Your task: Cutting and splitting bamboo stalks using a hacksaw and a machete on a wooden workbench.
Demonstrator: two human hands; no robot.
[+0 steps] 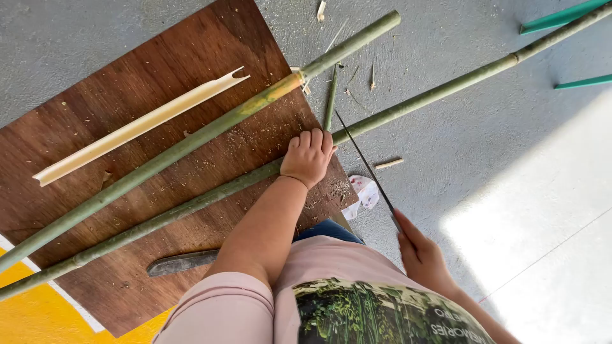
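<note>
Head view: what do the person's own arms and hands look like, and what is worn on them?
Both hands are bare, no gloves, rings or watch visible. The left hand ends a bare forearm below a short pale pink sleeve. The right hand also shows a bare wrist and forearm; its sleeve is out of frame.

A grey concrete floor [484, 146] surrounds a brown wooden board [127, 95]; right of the board falls bright sunlight, and a yellow painted patch [32, 312] borders the board's lower corner.
</note>
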